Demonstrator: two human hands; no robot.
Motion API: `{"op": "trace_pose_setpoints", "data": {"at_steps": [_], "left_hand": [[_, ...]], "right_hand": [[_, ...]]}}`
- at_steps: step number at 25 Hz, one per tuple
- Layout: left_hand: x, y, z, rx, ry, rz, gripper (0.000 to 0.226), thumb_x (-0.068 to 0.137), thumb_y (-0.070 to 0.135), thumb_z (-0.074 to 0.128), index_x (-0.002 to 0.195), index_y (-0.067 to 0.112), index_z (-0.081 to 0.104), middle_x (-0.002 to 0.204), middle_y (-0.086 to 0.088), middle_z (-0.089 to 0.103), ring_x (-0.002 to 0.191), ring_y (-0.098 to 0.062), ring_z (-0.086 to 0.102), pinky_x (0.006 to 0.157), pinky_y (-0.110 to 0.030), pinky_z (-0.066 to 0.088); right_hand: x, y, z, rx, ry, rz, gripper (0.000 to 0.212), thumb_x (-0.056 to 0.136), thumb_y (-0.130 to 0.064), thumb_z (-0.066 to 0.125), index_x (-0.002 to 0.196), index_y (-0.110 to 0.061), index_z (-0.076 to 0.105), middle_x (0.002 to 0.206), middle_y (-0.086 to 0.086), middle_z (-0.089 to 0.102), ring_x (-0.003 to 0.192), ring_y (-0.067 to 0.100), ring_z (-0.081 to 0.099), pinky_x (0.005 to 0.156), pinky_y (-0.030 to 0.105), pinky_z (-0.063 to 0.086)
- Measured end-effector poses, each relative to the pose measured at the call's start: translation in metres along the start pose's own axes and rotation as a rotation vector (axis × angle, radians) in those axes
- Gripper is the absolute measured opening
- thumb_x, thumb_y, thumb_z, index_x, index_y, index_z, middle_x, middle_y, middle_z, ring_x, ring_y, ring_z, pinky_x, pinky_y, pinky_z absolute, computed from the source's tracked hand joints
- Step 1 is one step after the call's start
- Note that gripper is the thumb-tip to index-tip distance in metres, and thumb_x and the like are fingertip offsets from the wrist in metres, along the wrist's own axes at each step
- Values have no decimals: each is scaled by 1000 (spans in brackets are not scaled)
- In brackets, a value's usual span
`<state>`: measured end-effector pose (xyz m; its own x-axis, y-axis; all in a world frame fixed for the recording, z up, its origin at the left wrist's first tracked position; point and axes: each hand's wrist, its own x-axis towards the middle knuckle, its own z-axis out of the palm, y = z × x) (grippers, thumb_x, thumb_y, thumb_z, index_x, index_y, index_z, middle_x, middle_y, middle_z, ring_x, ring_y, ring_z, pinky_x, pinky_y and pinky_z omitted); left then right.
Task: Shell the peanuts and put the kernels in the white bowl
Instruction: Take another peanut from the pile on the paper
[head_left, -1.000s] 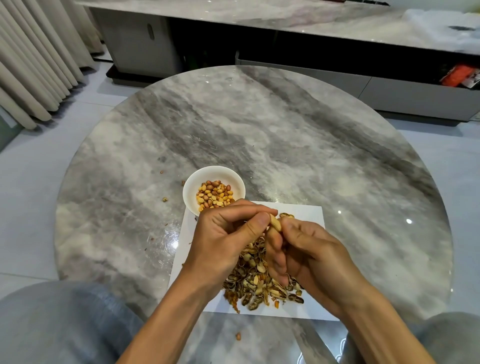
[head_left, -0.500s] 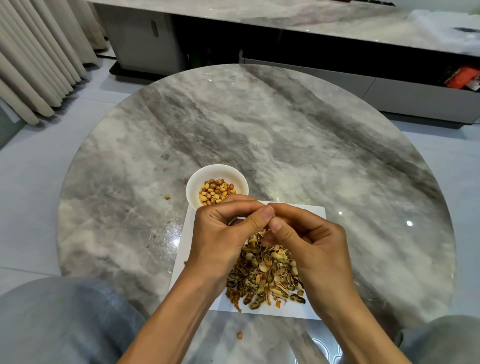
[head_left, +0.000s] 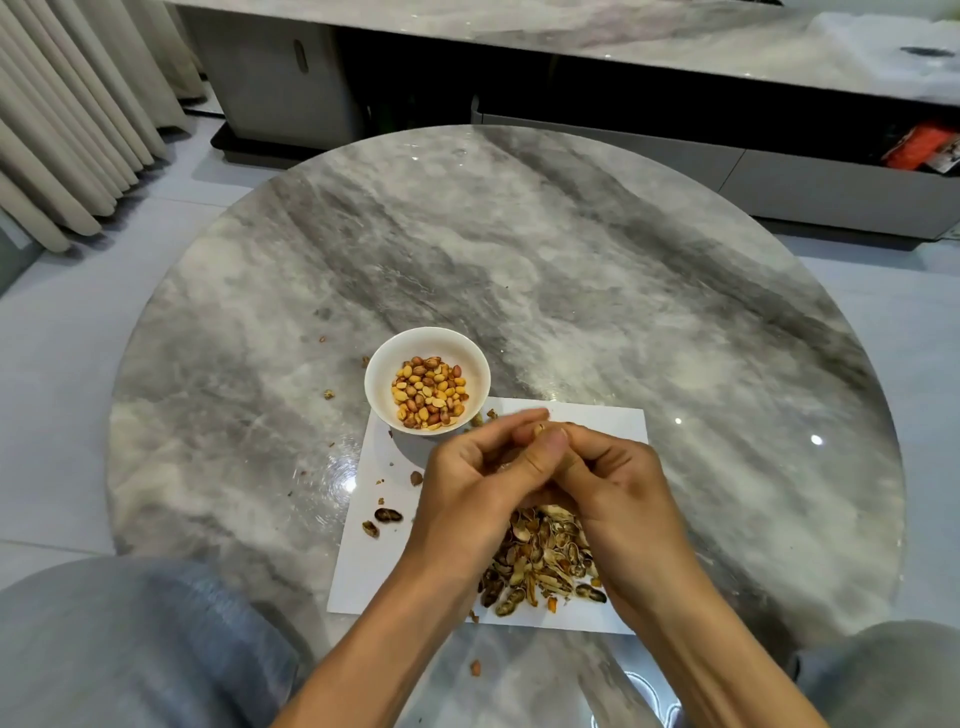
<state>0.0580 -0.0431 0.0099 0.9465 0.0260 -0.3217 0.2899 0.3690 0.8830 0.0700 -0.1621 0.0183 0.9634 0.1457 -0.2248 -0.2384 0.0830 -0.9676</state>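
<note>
A white bowl (head_left: 375, 373) holding several shelled kernels (head_left: 429, 391) stands on the far left corner of a white paper sheet (head_left: 370, 561). A heap of broken shells (head_left: 545, 561) lies on the sheet. Above it my left hand (head_left: 475, 493) and my right hand (head_left: 618, 488) meet, fingertips together, pinching a peanut (head_left: 540, 429) between them. Only a small tan bit of the peanut shows; the rest is hidden by my fingers.
The sheet lies on a round grey marble table (head_left: 571, 270). Two dark shell pieces (head_left: 388, 515) and loose crumbs sit on the sheet's left part. A long low cabinet (head_left: 779, 171) stands behind the table. My knees flank the near edge.
Both hands have shifted right and slightly away from the bowl, so the whole bowl now shows. The long pale shell seen a second ago is now mostly hidden in my fingertips.
</note>
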Motion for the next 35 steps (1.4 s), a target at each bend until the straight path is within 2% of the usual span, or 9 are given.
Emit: {"op": "trace_pose_setpoints", "data": {"at_steps": [3, 6, 10, 12, 14, 18, 23, 29, 35], "left_hand": [[-3, -4, 4, 32, -39, 5, 22, 85, 26, 71, 103, 13, 77, 102, -11, 76, 103, -25, 72, 93, -33, 54], [-5, -5, 9, -35, 20, 31, 13, 89, 13, 68, 96, 13, 79, 98, -10, 77, 100, -23, 73, 85, -25, 55], [-5, 0, 7, 147, -32, -9, 16, 94, 18, 63, 99, 19, 79, 97, -3, 78, 99, -19, 72, 89, -33, 56], [1, 7, -3, 319, 4, -13, 16, 96, 24, 63, 104, 28, 76, 102, 8, 76, 100, -7, 70, 95, -35, 55], [7, 13, -17, 390, 122, 0, 15, 94, 25, 65, 104, 30, 75, 103, 17, 75, 95, 5, 66, 92, -28, 53], [12, 9, -29, 510, 210, -3, 11, 91, 26, 69, 89, 34, 77, 95, 21, 74, 91, 5, 65, 92, -32, 52], [11, -4, -26, 969, 43, 0, 18, 91, 32, 69, 107, 28, 75, 108, 13, 73, 98, -4, 66, 94, -31, 52], [4, -10, -18, 1331, -110, 37, 24, 89, 37, 71, 111, 28, 74, 104, 5, 74, 94, -15, 67, 81, -30, 54], [5, -15, -20, 1365, -90, 46, 9, 88, 34, 72, 93, 28, 77, 91, 8, 73, 85, -15, 68, 73, -31, 55]], "right_hand": [[-4, 3, 5, 0, 63, -51, 30, 97, -2, 56, 91, -19, 81, 91, 7, 78, 93, 24, 74, 86, 37, 57], [-4, 10, 7, 49, 106, -62, 27, 95, 1, 57, 92, -11, 80, 92, 11, 78, 95, 27, 74, 87, 38, 57], [-3, 5, 2, 61, 97, 27, 22, 94, -4, 59, 89, -9, 80, 85, 13, 77, 79, 22, 74, 73, 34, 55], [1, -9, -17, -115, 246, -62, 15, 93, -13, 64, 92, -14, 80, 81, 6, 76, 64, 14, 68, 60, 26, 51], [7, -14, -33, -324, 322, -121, 17, 90, -20, 70, 104, -17, 78, 86, -1, 77, 66, 8, 68, 57, 21, 52], [19, 20, -30, -772, 116, 78, 43, 91, -31, 71, 131, -19, 64, 114, -4, 73, 87, 3, 66, 78, 20, 53], [6, -7, -83, -1066, 310, 46, 17, 96, -19, 63, 102, -23, 78, 97, -6, 75, 78, 9, 66, 69, 27, 45], [-23, 28, -82, -1160, -34, 154, 15, 90, -23, 71, 104, -24, 75, 85, -5, 66, 78, 15, 60, 67, 30, 45], [-11, 49, -71, -1163, -53, 185, 20, 85, -35, 77, 101, -27, 68, 76, -11, 57, 76, 14, 56, 60, 29, 40]]}}
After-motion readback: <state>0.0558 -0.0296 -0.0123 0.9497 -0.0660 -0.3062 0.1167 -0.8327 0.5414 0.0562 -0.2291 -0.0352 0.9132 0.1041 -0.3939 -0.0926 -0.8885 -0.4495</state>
